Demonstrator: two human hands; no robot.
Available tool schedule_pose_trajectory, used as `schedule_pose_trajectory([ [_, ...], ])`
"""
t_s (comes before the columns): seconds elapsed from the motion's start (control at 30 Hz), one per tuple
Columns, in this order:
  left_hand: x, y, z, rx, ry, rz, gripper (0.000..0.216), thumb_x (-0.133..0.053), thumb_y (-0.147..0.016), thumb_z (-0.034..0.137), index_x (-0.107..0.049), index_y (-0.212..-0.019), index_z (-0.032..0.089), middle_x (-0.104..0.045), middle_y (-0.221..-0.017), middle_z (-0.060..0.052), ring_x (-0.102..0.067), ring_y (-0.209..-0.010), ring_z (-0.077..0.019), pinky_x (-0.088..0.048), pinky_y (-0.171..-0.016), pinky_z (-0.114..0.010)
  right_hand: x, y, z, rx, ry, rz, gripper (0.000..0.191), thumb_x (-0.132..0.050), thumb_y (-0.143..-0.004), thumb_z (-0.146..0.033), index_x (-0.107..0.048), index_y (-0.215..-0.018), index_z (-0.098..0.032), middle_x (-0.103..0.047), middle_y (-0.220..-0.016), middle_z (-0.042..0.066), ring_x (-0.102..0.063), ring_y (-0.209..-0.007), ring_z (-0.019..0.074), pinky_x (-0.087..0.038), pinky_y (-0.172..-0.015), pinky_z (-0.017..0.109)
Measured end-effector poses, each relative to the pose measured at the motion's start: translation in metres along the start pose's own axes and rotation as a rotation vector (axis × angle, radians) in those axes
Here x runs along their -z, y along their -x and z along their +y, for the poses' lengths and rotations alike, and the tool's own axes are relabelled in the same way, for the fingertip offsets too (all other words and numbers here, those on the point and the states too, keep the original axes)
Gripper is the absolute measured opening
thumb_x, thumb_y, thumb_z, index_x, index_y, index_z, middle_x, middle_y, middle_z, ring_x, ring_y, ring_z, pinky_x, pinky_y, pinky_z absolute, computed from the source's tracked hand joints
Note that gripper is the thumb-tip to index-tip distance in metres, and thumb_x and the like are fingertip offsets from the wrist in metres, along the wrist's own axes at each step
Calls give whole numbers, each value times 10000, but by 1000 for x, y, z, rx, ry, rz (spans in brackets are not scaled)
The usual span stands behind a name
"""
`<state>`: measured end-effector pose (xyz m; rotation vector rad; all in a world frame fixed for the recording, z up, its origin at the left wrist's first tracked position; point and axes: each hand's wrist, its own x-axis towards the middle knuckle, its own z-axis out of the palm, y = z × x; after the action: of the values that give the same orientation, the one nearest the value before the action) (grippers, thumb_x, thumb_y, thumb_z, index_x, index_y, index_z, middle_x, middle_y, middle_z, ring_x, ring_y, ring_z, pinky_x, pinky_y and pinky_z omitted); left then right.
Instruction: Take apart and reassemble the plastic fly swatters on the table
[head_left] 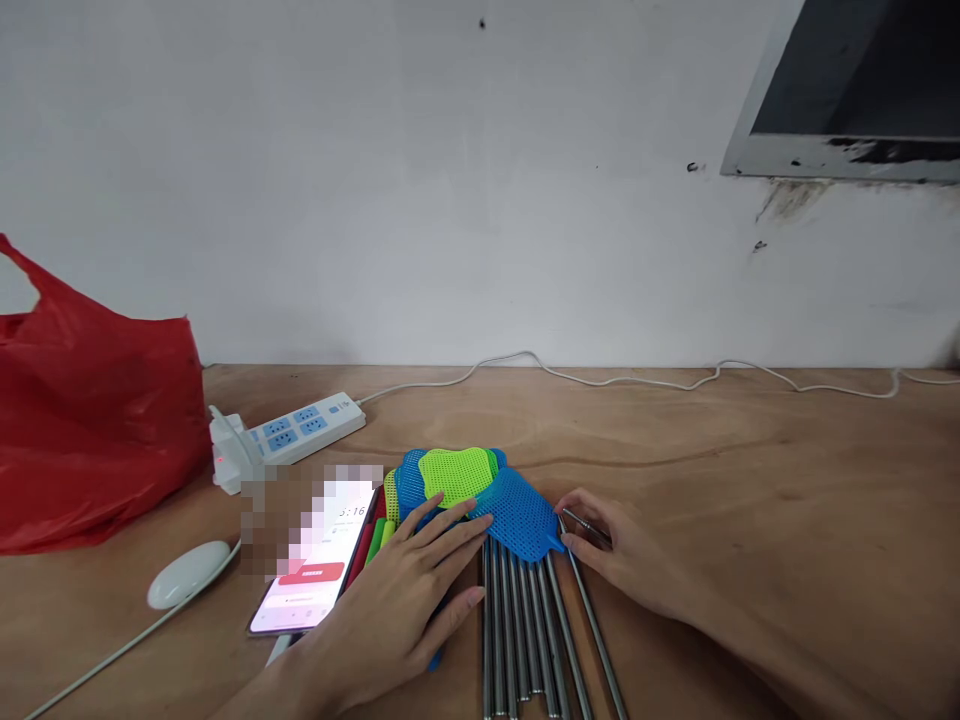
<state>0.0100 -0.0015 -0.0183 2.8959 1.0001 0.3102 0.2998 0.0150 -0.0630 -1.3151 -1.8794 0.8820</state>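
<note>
My left hand (pixel 420 585) lies with fingers stretched over a pile of plastic mesh fly swatter heads, its fingertips on the lower edge of a blue fly swatter head (pixel 517 512). Beneath and behind that one is a yellow-green fly swatter head (pixel 459 474), with more blue mesh around it. My right hand (pixel 611 545) is closed in a pinch on a short, thin metal rod (pixel 585 526), beside the blue head's narrow neck. Another slim rod (pixel 592 615) runs from these fingertips towards me. Several metal rods (pixel 517 620) lie side by side below the mesh heads.
Left of my left hand is a lit phone (pixel 322 560), beside red, green and yellow handles (pixel 375 540). Further left are a white power strip (pixel 307 425), a white mouse-shaped object (pixel 189 574) and a red plastic bag (pixel 97 420). A white cable (pixel 622 380) runs along the wall.
</note>
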Motion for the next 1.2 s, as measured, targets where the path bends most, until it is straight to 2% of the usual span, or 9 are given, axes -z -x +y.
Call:
schedule_pose_trajectory([
  [0.27,1,3,-1,-2,22,175,529,-459,-1025,260,-304,-1531,247,-475,-1521,-47,-415,-1413,-248,-402,-1149,-478,7,-6,-8,-45,-101,1,307,-501,-945,-457,-672,-895,-207,-668,-778,31,-622,-774,209,-468,-711,319],
  [0.37,1,5,0,4,28,191,554,-474,-1017,263,-287,-1538,234,-465,-1527,-61,-390,-1428,-253,-421,-1136,-466,12,-7,-18,-121,-187,-88,446,-491,-936,-540,-638,-689,-199,-601,-636,3,-551,-604,148,-408,-579,268],
  [0.43,0,6,0,5,33,194,571,-485,-1012,270,-280,-1542,225,-461,-1529,-70,-380,-1433,-261,-428,-1129,-470,15,-6,-24,-243,-298,-154,485,-547,-877,-606,-590,-620,-197,-551,-567,-27,-394,-436,87,-281,-435,247],
  [0.53,-1,6,-1,-8,22,207,564,-485,-1009,263,-295,-1540,236,-422,-1553,-69,-359,-1442,-279,-411,-1134,-502,19,-5,-32,-401,-511,-192,444,-695,-763,-601,-569,-643,-192,-493,-509,-72,-175,-366,39,-105,-381,248],
  [0.63,-1,5,1,-13,29,231,517,-456,-1010,222,-356,-1514,285,-376,-1577,-54,-386,-1424,-295,-433,-1113,-520,21,-3,-36,-442,-655,-166,418,-758,-739,-536,-568,-632,-180,-447,-484,-90,-132,-377,26,-73,-391,244],
  [0.8,-6,8,8,94,234,235,552,-458,-1011,279,-281,-1532,330,-501,-1486,-46,-509,-1335,-259,-509,-1055,-461,18,0,-42,-444,-730,-158,384,-764,-754,-506,-650,-641,-157,-278,-404,-127,-97,-386,33,-56,-397,246],
  [0.93,-12,13,6,159,359,273,535,-497,-1002,393,-309,-1502,412,-533,-1472,14,-514,-1337,-265,-499,-1060,-499,15,2,-49,-447,-741,-197,322,-771,-748,-467,-688,-694,-161,-454,-474,-86,-112,-390,26,-51,-403,255],
  [1.03,-9,12,0,244,447,296,490,-521,-991,402,-390,-1463,415,-572,-1437,15,-579,-1275,-258,-541,-1022,-474,15,2,-51,-441,-749,-147,286,-737,-772,-455,-722,-876,-189,-655,-705,-22,-125,-399,21,-42,-419,262],
  [1.2,-1,4,-14,348,478,386,412,-509,-994,427,-510,-1399,353,-646,-1350,-18,-617,-1224,-280,-551,-990,-482,18,1,-44,-415,-728,-80,304,-706,-783,-449,-726,-954,-198,-651,-744,-8,-124,-418,35,-50,-421,263],
])
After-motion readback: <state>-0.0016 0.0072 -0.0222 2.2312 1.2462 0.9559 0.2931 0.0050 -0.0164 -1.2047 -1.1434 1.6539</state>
